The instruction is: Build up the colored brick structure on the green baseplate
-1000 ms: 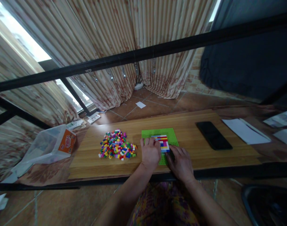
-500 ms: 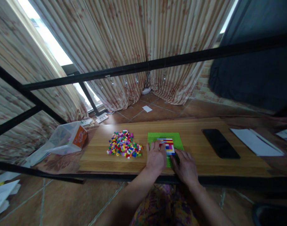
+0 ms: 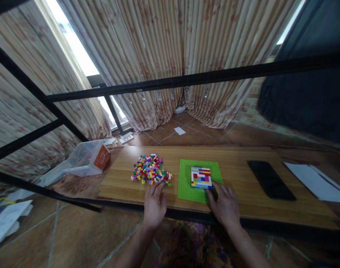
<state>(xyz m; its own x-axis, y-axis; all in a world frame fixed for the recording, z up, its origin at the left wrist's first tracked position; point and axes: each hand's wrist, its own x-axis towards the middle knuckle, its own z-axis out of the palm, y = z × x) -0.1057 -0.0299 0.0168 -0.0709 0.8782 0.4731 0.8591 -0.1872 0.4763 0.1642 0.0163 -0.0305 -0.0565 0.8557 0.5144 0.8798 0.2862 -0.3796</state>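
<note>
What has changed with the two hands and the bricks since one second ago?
The left hand left the green baseplate and moved left to the near edge of the loose brick pile. The right hand stayed on the baseplate's near right corner. The built brick patch looks unchanged.

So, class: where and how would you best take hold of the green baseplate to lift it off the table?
Grip the green baseplate by its bare left edge, coming from the left. It lies flat and thin on the wooden table, so fingers probably must slide under an edge. The brick panel sits right of centre, the right hand rests on the near right corner, and the left hand is beside the brick pile.
</note>
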